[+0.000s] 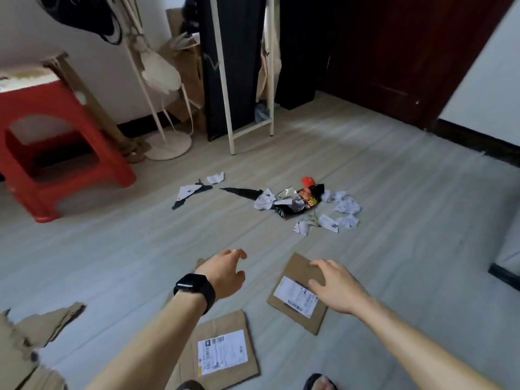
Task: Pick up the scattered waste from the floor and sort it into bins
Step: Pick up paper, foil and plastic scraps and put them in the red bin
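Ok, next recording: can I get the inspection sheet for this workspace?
Surface: grey plank floor.
Job's things: near cardboard piece and right cardboard piece, both labelled; torn cardboard lower left; wrapper heap beside crumpled paper; paper scraps further left. No bins in view.
Clutter: red stool, coat stand, white rack.
Hands: left hand, watch on its wrist, open and holding nothing; right hand open over the right cardboard piece, contact unclear.
Cables: nothing seen.
Surroundings: white walls, dark red door.
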A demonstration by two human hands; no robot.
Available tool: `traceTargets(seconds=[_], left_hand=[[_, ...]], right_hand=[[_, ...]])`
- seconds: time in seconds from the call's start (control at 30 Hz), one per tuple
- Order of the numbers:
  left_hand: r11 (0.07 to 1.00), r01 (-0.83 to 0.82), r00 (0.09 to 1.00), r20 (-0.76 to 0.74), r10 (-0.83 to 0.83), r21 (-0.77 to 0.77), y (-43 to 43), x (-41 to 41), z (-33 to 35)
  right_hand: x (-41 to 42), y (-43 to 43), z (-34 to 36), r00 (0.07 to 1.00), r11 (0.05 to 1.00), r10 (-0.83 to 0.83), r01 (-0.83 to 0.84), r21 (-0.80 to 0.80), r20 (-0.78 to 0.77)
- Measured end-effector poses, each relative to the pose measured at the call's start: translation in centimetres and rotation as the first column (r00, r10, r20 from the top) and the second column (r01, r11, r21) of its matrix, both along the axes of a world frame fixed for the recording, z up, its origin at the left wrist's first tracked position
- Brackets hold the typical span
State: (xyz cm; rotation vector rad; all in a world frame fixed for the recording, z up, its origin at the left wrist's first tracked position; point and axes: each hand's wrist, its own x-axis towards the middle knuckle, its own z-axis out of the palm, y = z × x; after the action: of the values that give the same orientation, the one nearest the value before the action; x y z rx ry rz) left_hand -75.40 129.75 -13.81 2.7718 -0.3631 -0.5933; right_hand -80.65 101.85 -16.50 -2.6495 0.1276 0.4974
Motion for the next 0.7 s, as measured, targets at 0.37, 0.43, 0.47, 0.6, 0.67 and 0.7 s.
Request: traceTargets(seconds=[0.37, 0.43, 0.47, 0.6, 0.67, 0.7], left_hand=[[0.998, 0.047, 0.993, -0.115, -0.041, 0.051, -5.1, 13.1, -16.6], [0.996, 0.051, 0.995, -0.094, -0.044, 0.072, -5.8, 16.4, -19.3], [0.994, 0.054, 0.996, -0.081, -0.047, 0.091, -6.1, 17.8, -19.9], [0.989, 0.09, 0.996, -0.026, -0.088, 0.118, -8.6, 23.5, -23.5], [0.992, 0.088, 0.996, 0.026, -0.091, 0.094, -10.3, 26.6, -24.3], [0.992, 0.088, 0.994, 0.059, -0.093, 0.089, -11.2, 28.1, -24.6]], right_hand=[[15.3, -6.7, -14.6, 0.972, 0.978, -0.208, 0.204, -0.054, -0.104], [19.1, -7.5, -17.7, 0.965, 0.967, -0.249, 0.244, -0.073, -0.077], [20.7, -7.7, -18.7, 0.962, 0.961, -0.267, 0.262, -0.087, -0.051], [26.8, -8.4, -22.4, 0.94, 0.937, -0.336, 0.329, -0.114, -0.05], [29.2, -9.0, -23.6, 0.923, 0.925, -0.369, 0.352, -0.145, -0.106], [29.8, -9.1, -24.2, 0.925, 0.923, -0.36, 0.335, -0.189, -0.121]])
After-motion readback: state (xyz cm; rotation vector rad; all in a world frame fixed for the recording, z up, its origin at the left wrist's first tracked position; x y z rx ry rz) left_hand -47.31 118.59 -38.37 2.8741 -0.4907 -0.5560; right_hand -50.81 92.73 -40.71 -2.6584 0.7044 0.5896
